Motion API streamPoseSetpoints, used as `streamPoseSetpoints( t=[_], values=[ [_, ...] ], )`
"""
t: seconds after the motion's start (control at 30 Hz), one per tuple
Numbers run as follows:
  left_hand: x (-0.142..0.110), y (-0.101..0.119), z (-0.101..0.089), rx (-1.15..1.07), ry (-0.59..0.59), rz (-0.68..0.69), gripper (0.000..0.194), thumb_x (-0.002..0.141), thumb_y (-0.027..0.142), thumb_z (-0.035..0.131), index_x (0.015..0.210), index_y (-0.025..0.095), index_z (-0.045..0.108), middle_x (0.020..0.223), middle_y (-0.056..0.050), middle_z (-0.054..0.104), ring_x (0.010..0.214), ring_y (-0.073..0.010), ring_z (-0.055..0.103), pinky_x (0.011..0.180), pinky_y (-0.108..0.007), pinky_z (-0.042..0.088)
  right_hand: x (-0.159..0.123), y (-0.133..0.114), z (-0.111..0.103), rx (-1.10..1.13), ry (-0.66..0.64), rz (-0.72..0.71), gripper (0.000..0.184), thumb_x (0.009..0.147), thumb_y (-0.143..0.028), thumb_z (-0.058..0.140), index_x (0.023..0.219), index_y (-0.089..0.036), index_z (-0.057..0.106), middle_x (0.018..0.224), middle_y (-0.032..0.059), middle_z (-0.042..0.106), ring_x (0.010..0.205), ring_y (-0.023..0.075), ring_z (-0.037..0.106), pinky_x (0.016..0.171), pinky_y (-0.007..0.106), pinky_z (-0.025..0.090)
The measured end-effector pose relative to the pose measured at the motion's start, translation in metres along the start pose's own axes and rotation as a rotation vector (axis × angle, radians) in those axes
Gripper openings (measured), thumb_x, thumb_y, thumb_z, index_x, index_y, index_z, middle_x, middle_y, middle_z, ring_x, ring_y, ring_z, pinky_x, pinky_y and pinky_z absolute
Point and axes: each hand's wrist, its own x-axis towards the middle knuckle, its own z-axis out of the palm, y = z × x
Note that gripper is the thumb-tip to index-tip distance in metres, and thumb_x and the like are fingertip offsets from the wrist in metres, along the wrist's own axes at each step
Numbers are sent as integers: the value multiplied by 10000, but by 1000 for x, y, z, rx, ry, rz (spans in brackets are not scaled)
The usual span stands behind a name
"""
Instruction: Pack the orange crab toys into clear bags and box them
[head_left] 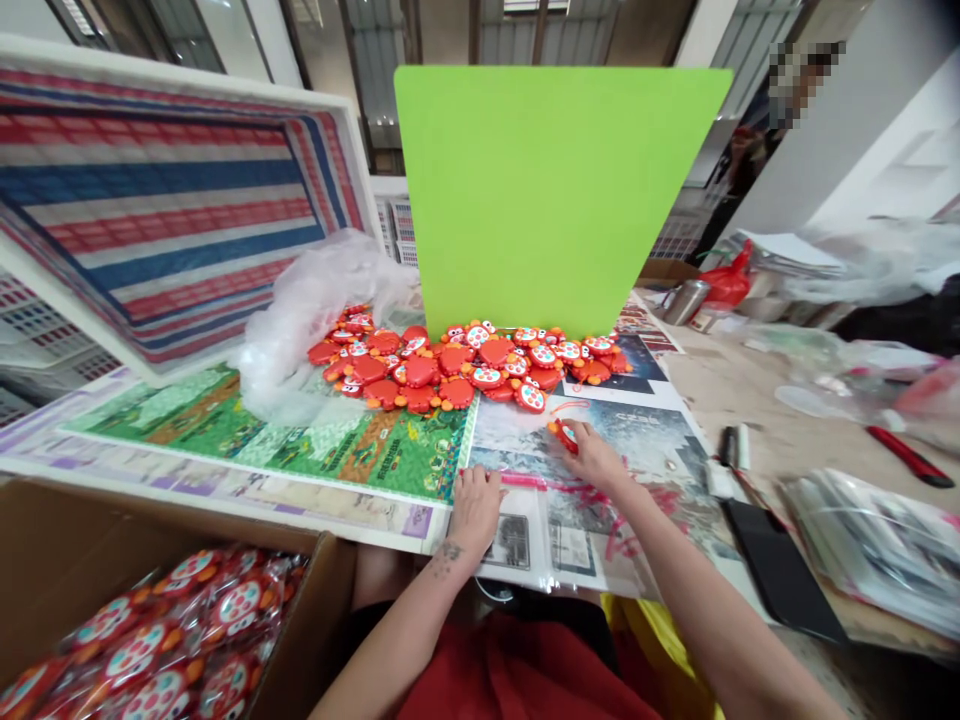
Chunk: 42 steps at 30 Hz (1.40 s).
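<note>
Partway through, by the look of it: the cardboard carton (90,540) at lower left holds many bagged toys (150,645), red with spotted white faces, each seemingly in clear film, so those read as done. Left over: a broad heap of loose toys (457,360) on the bench (750,390), in front of the upright green board (555,200), apparently unbagged. Carton is cut off by the frame and its depth is hidden, so no count and no firm done-to-left ratio; the heap looks sizeable, so a fair share likely remains. Right hand (596,458) has its fingers closed around one red toy (564,436), held just on the near side of the heap, over the printed sheets; no film visible on that piece. Left hand (476,505) is palm down with fingers close together, at the left edge of a clear plastic packet (517,540) with a pink strip; can't tell if it grips or just rests. Crumpled clear plastic (300,320) lies beside the heap's left end.
</note>
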Motion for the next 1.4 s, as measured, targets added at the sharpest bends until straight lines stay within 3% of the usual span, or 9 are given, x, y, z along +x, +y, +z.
streamPoseSetpoints(
  t=[0.27,0.4,0.53,0.6,0.8,1.0,1.13,1.27,1.4],
  values=[
    [-6,-4,16,5,98,138,139,951,233,465,983,162,580,1003,-83,584,950,-246,503,847,-397,406,-5,4,-12,450,133,3,485,784,-290,594,1256,-193,542,1157,106,612,1068,273,566,958,439,434],
    [-8,-7,22,4,144,161,151,928,297,528,1011,185,584,1021,-78,590,981,-257,502,863,-417,404,-10,-18,-28,852,-66,27,503,759,-331,671,1239,-230,559,1202,68,630,1055,258,594,931,425,468],
    [-6,-8,21,-35,132,160,109,915,280,546,942,187,598,1014,-80,596,982,-260,511,862,-417,404,-12,-37,-37,1042,-208,43,510,721,-321,730,1203,-234,587,1187,53,645,1026,235,612,896,373,486],
    [-6,-9,20,-122,128,128,118,916,267,542,981,180,587,983,-73,609,974,-250,528,879,-413,404,-11,-40,-38,1070,-239,50,503,704,-308,746,1180,-229,603,1169,49,652,1014,227,616,896,361,484],
    [-7,-14,20,-358,174,-1,425,922,236,507,1327,159,404,943,-48,640,963,-219,576,960,-424,371,-12,-40,-33,1135,-402,50,519,666,-306,781,1156,-220,632,1120,48,672,986,230,630,889,367,490],
    [-8,-12,15,-207,120,128,177,950,205,435,1048,193,581,1037,-68,627,1024,-238,525,917,-411,365,-9,-46,-13,1248,-300,66,525,666,-319,795,1157,-218,636,1131,59,675,995,226,630,908,374,484],
    [-9,-12,14,-152,126,228,189,941,181,466,1050,235,611,1006,-42,622,991,-227,509,884,-395,362,-3,-49,6,1233,-284,67,608,689,-379,785,1245,-211,604,1179,72,669,1050,246,622,963,417,465],
    [-9,-13,15,-177,180,237,91,917,240,551,913,228,641,898,-26,620,922,-217,509,861,-387,373,4,-53,20,1103,-332,-1,635,746,-482,722,1306,-220,581,1277,71,633,1159,272,577,1036,463,416],
    [-11,-12,14,-201,302,216,112,912,245,557,828,198,614,876,-39,614,895,-223,511,853,-399,400,5,-74,33,953,-352,-16,591,806,-630,574,1207,-204,662,1215,79,671,1112,273,606,1015,458,433]
  ],
)
